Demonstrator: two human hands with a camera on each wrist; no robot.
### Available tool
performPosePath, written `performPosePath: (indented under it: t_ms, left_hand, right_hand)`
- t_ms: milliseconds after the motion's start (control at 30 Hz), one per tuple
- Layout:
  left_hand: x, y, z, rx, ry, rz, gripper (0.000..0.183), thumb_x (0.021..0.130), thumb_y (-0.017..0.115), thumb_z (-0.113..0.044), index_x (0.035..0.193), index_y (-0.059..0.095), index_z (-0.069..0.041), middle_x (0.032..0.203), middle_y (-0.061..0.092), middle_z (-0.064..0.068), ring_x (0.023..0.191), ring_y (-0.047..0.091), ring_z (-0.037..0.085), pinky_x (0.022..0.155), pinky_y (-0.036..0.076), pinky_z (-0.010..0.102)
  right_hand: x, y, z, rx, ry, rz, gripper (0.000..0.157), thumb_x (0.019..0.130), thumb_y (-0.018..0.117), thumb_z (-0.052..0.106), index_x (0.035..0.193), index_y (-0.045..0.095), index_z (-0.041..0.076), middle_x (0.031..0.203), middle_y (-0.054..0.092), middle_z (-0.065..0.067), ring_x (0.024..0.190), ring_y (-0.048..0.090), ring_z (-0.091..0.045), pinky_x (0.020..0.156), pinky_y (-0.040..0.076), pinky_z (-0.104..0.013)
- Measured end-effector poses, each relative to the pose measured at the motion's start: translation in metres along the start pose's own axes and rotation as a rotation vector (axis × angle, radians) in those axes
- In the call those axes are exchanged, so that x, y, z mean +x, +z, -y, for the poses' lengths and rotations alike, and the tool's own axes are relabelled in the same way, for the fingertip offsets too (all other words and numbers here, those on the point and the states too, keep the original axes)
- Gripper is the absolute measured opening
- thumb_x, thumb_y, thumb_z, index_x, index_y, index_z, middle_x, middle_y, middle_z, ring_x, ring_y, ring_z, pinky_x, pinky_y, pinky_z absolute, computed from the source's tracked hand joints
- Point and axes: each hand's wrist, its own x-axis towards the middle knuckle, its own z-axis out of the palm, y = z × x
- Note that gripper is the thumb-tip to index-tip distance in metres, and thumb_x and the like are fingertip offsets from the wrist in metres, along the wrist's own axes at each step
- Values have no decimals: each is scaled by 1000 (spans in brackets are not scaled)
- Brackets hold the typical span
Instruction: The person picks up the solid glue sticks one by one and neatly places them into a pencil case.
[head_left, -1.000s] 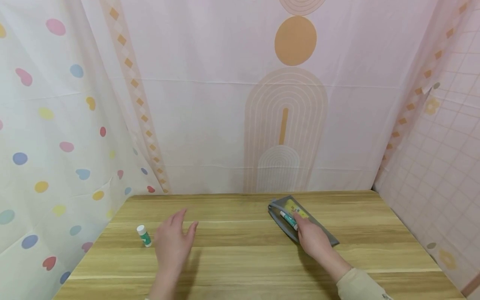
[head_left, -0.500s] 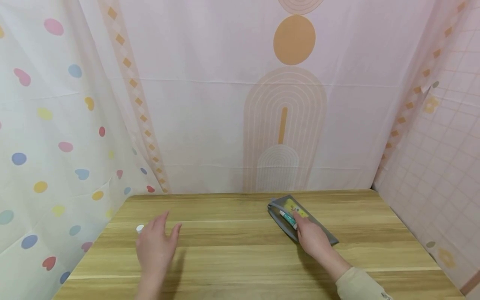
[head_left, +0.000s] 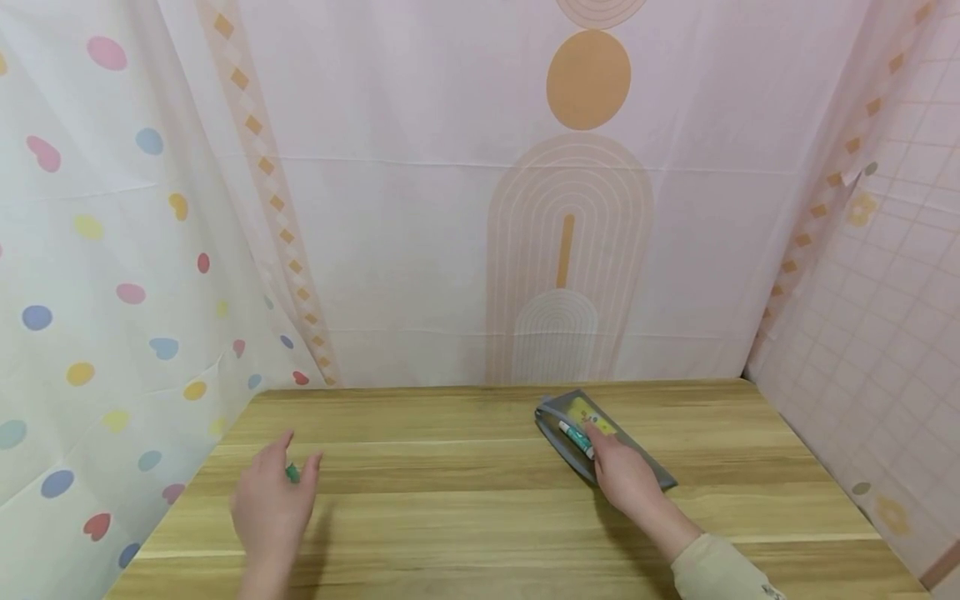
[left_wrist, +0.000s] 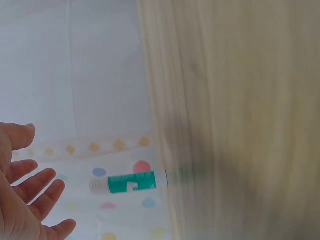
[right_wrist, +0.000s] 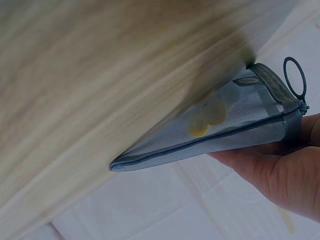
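Observation:
A white-and-green glue stick [left_wrist: 132, 182] stands upright on the table in the left wrist view. In the head view only a green patch of the glue stick [head_left: 292, 472] shows beyond my left hand [head_left: 273, 500], whose fingers are spread beside it without visible contact. My right hand [head_left: 626, 475] holds a grey mesh pencil pouch [head_left: 641, 458] with a yellow print. A second green-and-white tube [head_left: 576, 439] lies at the pouch, by my fingers; whether it is inside I cannot tell. In the right wrist view the pouch [right_wrist: 215, 130] hides most of my fingers.
Under everything is a wood-grain table [head_left: 450, 500]. A pale curtain [head_left: 390, 250] hangs behind its far edge, a dotted curtain [head_left: 112, 333] on the left and a checked one [head_left: 885, 333] on the right. A dark ring pull [right_wrist: 295, 77] hangs at the pouch's zip end.
My left hand has moved left across the table to the glue stick and now mostly covers it in the head view. The right hand and the pouch have stayed in place.

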Motion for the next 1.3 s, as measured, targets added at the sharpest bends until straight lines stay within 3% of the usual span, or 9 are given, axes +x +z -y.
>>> performPosePath:
  t_ms: [233,500,1033,1300]
  left_hand:
    - [4,-7,14,-49,-92,58,51,87,75,-16,127,56,10,121,59,33,106,56,53,85,46,65]
    - [9,-11,29,-111,-267,211,60,96,66,-27,138,45,10,136,49,34,118,49,52,93,42,65]
    - [21,-7,55,-279,-476,402,77,96,62,-45,144,37,10,144,41,32,129,42,48,106,37,59]
    - [22,-4,61,-333,-492,455,76,98,60,-45,144,37,10,142,45,32,128,44,48,104,41,56]
  right_hand:
    - [1,0,0,-4,6,3,38,98,55,0,136,54,-4,116,63,-33,109,60,-49,82,55,-58]
    - [0,0,0,-8,8,2,39,97,56,0,136,54,-4,116,63,-32,108,60,-48,83,55,-57]
    - [0,0,0,-6,5,2,38,98,55,0,136,54,-4,117,63,-32,108,60,-49,83,55,-57]
    - [1,0,0,-3,13,9,39,98,55,1,137,53,-4,117,63,-32,109,60,-49,82,55,-57]
